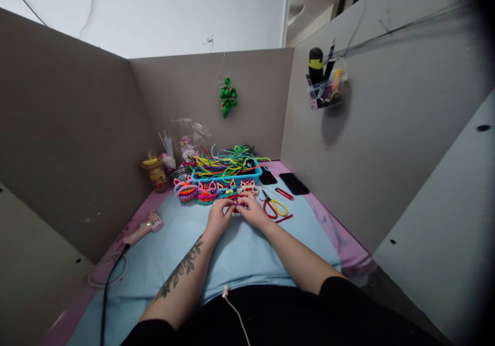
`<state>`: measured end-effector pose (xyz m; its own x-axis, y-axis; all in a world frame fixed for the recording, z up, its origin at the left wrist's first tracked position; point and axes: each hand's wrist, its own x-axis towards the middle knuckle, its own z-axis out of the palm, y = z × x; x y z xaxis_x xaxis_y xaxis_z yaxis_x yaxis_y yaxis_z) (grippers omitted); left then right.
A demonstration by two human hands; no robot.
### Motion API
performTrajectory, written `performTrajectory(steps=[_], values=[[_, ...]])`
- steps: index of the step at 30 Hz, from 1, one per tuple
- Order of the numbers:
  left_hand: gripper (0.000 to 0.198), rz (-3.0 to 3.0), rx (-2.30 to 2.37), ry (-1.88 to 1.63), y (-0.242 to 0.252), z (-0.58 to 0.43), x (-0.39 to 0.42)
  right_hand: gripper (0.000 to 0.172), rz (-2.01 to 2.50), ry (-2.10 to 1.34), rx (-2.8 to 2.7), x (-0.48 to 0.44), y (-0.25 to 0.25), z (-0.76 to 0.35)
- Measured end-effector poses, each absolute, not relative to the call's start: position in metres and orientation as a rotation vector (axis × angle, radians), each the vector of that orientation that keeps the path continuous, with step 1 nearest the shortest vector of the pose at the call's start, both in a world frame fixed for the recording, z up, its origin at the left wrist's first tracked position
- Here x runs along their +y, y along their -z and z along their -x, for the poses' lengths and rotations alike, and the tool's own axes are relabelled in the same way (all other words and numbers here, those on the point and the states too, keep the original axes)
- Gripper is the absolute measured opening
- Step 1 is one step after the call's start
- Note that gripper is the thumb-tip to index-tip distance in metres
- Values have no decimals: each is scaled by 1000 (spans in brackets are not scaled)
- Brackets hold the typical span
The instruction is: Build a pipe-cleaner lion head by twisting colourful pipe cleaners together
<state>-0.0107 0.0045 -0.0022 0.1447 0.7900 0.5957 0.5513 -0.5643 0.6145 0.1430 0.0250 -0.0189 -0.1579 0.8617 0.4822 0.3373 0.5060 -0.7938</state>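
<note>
My left hand (pixel 219 215) and my right hand (pixel 251 212) meet over the blue cloth. Between their fingertips is a small red and purple pipe-cleaner piece (pixel 238 205), pinched from both sides and partly hidden by the fingers. Just beyond the hands stands a row of several pipe-cleaner animal heads with pointed ears, among them a purple and orange one (pixel 186 189) and a pink and teal one (pixel 207 193). Scissors (pixel 275 207) with red and yellow handles lie open right of my right hand, beside a short red pipe cleaner (pixel 284 218).
Behind the heads, a blue basket (pixel 228 177) overflows with colourful pipe cleaners (pixel 228 161). A pink glue gun (pixel 145 228) with a black cord lies at left. At right are a red cutter (pixel 284 194) and a phone (pixel 294 183). Grey partitions (pixel 255 93) enclose the table.
</note>
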Motion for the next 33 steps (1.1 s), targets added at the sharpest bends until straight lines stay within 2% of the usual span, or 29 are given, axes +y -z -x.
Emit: performTrajectory(steps=[9,26,33], values=[[18,-2482,1338,-1218,1,7,-1,18,941,-867,-1506,30,16,-145],[24,-2714,1224,-1017,-2,2,-3,19,1031,-987,-1166,32,21,-139],[19,-2493,1209,-1245,4,8,2,17,1027,-970,-1303,33,19,-145]])
